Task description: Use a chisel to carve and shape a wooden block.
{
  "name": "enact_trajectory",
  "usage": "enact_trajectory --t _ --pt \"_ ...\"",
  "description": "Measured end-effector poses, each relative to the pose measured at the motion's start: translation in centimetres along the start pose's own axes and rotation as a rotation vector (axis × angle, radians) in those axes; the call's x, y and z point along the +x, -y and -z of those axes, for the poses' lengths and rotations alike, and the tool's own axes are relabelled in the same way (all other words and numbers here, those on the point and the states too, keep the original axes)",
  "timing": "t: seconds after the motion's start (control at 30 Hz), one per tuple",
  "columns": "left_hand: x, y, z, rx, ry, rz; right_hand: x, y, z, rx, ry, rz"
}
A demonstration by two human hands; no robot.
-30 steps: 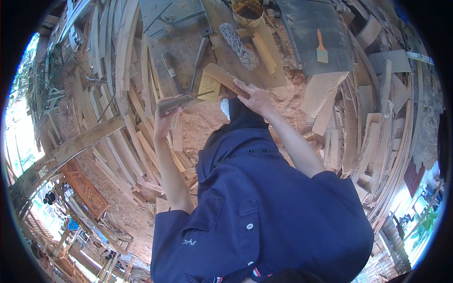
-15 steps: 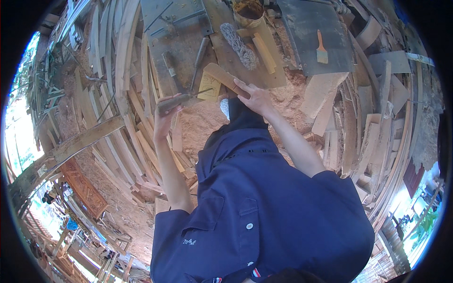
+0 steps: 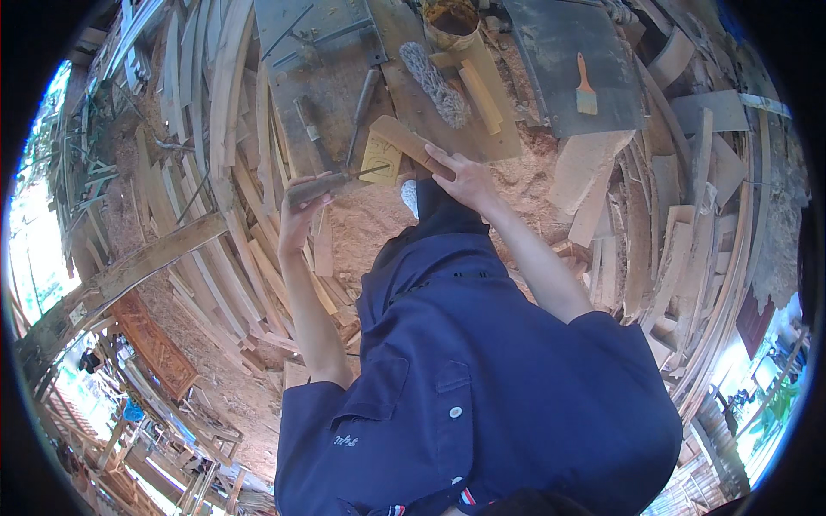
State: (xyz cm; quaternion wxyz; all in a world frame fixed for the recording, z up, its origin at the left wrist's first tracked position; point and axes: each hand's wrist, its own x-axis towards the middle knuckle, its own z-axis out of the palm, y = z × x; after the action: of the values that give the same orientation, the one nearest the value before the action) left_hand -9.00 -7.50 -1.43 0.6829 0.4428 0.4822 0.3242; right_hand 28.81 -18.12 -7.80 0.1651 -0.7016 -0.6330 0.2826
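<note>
Brown wooden block (image 3: 402,139), partly hidden beneath the right fingers (image 3: 441,156)

Workshop looks open at both sides. Daylight (image 3: 39,206) on the left is blown out white; smaller bright gap lower right, green leaves (image 3: 779,408) showing through. Floor (image 3: 232,430) is reddish-brown, loose and dusty. Long planks (image 3: 228,86) piled along the left, more boards (image 3: 637,232) stacked on the right. Thick wooden beam (image 3: 129,267) cuts across the left. Carved reddish panel (image 3: 155,344) sits just past it. Wooden frames (image 3: 146,490) crowd the lower left, detail too small to read. Bench (image 3: 331,64) top: dark, worn.
</note>
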Motion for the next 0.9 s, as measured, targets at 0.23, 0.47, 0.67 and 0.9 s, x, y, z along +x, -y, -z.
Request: enact_trajectory --t 0.23,0.47,0.67,0.9 --pt "0.3 -0.5 0.0 0.091 0.003 -0.011 0.0 0.2 0.3 0.007 0.014 -0.007" --pt "0.0 -2.0 -1.4 0.247 0.049 -0.083 1.1 3.6 4.8 -0.087 0.109 -0.029" --pt "-0.2 -4.2 -3.6 0.302 0.058 -0.058 -0.1 17.7 18.1 0.266 -0.191 0.301" --pt "-0.2 -2.5 -3.7 0.354 0.103 -0.125 -4.4 20.3 16.9 0.232 -0.27 0.668"
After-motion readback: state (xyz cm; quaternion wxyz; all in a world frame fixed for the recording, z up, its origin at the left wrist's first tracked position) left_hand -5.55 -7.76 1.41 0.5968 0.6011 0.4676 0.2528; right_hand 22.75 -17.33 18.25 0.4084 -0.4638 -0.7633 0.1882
